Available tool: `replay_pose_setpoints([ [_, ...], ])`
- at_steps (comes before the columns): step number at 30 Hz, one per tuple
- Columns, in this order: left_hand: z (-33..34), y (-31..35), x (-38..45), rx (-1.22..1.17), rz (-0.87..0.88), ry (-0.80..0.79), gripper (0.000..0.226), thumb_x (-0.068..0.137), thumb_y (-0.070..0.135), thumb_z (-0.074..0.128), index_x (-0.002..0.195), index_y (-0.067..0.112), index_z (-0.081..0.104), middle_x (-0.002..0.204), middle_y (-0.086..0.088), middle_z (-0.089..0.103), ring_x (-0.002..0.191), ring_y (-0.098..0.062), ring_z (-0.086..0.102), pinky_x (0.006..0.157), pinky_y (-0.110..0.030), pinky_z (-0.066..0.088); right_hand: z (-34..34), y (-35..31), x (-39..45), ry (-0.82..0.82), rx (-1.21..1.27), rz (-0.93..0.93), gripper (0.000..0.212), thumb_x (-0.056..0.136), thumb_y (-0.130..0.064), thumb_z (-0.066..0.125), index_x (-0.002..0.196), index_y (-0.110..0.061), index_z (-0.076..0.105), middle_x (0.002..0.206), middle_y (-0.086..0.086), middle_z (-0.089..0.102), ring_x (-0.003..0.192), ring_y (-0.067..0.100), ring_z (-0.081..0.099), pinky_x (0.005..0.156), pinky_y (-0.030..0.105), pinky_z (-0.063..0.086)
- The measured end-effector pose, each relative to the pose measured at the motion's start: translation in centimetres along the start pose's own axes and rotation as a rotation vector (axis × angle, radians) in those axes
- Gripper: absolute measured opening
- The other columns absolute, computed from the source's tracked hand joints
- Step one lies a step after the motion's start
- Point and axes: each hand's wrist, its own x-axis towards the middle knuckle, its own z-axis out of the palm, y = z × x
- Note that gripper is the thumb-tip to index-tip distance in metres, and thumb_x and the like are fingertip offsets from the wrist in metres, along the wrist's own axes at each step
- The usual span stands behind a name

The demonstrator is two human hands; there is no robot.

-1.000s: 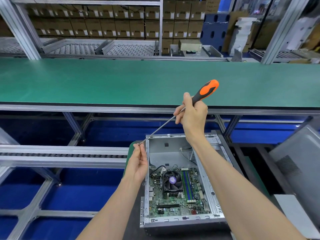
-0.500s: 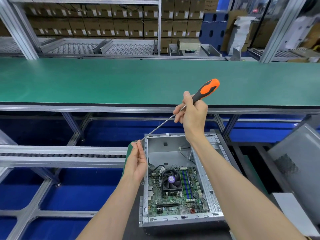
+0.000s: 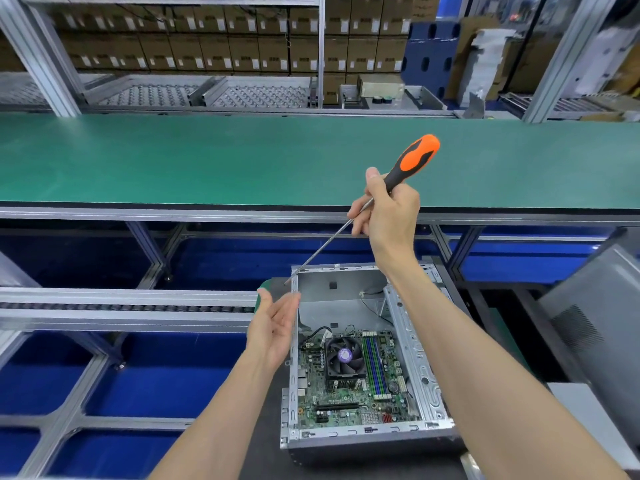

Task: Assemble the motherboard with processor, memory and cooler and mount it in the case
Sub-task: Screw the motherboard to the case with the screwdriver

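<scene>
The right hand (image 3: 388, 216) grips a long screwdriver (image 3: 412, 161) low on its orange and black handle, fingers curled round it and thumb laid up along the grip. The tool's long axis runs on a slant: handle up and to the right over the green conveyor belt (image 3: 173, 161), thin steel shaft descending to the lower left, its tip just outside the far left corner of the open computer case (image 3: 412, 362). The left hand (image 3: 273, 327) is held palm up just below that tip, fingers loosely spread and holding nothing, beside the case's left wall. Inside the case the motherboard (image 3: 332, 403) lies flat in the near half, with the cooler fan (image 3: 343, 356) on it and the memory sticks (image 3: 375, 365) standing just right of the fan, running front to back. The case sits on a dark mat, near a grey side panel (image 3: 595, 317) at the right.
</scene>
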Motion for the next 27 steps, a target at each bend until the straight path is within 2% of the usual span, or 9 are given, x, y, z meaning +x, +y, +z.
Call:
replay_pose_setpoints([
  [3,-1.4,0.5,0.5,0.189,0.090,0.104,0.043,0.101,0.033,0.055,0.112,-0.008,0.063,0.096,-0.013,0.070,0.069,-0.014,0.072,0.056,-0.020,0.056,0.0,0.0,-0.1,-0.013,-0.051,-0.012,0.039,0.101,-0.030,0.052,0.068,-0.008,0.050,0.054,0.018,0.063,0.035,0.029,0.048,0.041,0.024,0.037],
  [5,-1.5,0.9,0.5,0.430,0.174,0.090,0.032,0.102,0.024,0.056,0.110,-0.004,0.068,0.063,0.001,0.052,0.044,-0.007,0.041,0.038,-0.018,0.035,0.2,0.5,-0.6,-0.046,-0.117,-0.028,0.040,0.100,-0.031,0.052,0.071,-0.004,0.050,0.053,0.015,0.063,0.035,0.030,0.049,0.042,0.027,0.040],
  [8,-0.1,1.2,0.0,0.885,0.367,-0.127,0.021,0.089,0.019,0.069,0.107,0.013,0.077,0.053,0.007,0.033,0.046,-0.011,0.020,0.041,-0.021,0.022,0.8,1.7,-2.0,-0.115,-0.246,-0.057,0.046,0.100,-0.032,0.052,0.072,0.004,0.052,0.049,0.009,0.062,0.033,0.027,0.052,0.046,0.031,0.047],
  [10,1.2,1.2,-0.7,1.122,0.483,-0.300,0.024,0.078,0.030,0.078,0.102,0.030,0.079,0.053,0.010,0.031,0.049,-0.013,0.022,0.048,-0.019,0.027,1.2,2.6,-3.0,-0.168,-0.306,-0.064,0.046,0.099,-0.034,0.053,0.067,-0.001,0.052,0.048,0.007,0.062,0.034,0.023,0.053,0.050,0.033,0.049],
  [12,2.4,1.0,-1.0,1.273,0.549,-0.389,0.031,0.069,0.046,0.082,0.099,0.040,0.079,0.053,0.008,0.026,0.053,-0.016,0.023,0.055,-0.027,0.027,1.5,3.3,-4.0,-0.214,-0.349,-0.073,0.045,0.099,-0.036,0.053,0.064,-0.007,0.051,0.048,0.006,0.062,0.036,0.017,0.054,0.054,0.033,0.048],
  [14,3.1,1.0,-1.2,1.386,0.555,-0.394,0.033,0.064,0.060,0.080,0.093,0.044,0.079,0.049,0.001,0.045,0.053,-0.018,0.036,0.054,-0.036,0.035,1.7,3.9,-4.8,-0.250,-0.377,-0.093,0.046,0.098,-0.036,0.054,0.065,-0.004,0.052,0.048,0.004,0.061,0.037,0.013,0.054,0.054,0.030,0.045],
  [17,2.9,0.9,-1.3,1.440,0.481,-0.400,0.019,0.070,0.051,0.083,0.085,0.040,0.080,0.077,0.003,0.077,0.077,-0.013,0.070,0.072,-0.036,0.055,1.6,4.2,-5.3,-0.259,-0.463,-0.180,0.044,0.096,-0.039,0.056,0.066,-0.007,0.052,0.050,0.004,0.058,0.045,0.011,0.054,0.053,0.031,0.042],
  [20,2.2,0.5,-1.6,1.455,0.424,-0.414,0.009,0.074,0.040,0.085,0.081,0.041,0.080,0.084,0.014,0.077,0.089,-0.003,0.072,0.077,-0.021,0.055,1.3,3.8,-4.9,-0.212,-0.591,-0.283,0.046,0.092,-0.045,0.060,0.058,-0.025,0.037,0.048,-0.005,0.043,0.048,0.014,0.040,0.050,0.033,0.035],
  [27,0.7,-0.1,-2.4,1.569,0.363,-0.455,0.008,0.075,0.033,0.086,0.077,0.038,0.080,0.084,0.014,0.077,0.089,-0.003,0.072,0.089,-0.031,0.055,1.1,3.6,-6.0,-0.246,-0.549,-0.378,0.035,0.085,-0.039,0.071,0.074,-0.021,0.043,0.051,-0.005,0.038,0.047,0.017,0.035,0.048,0.027,0.033],
])
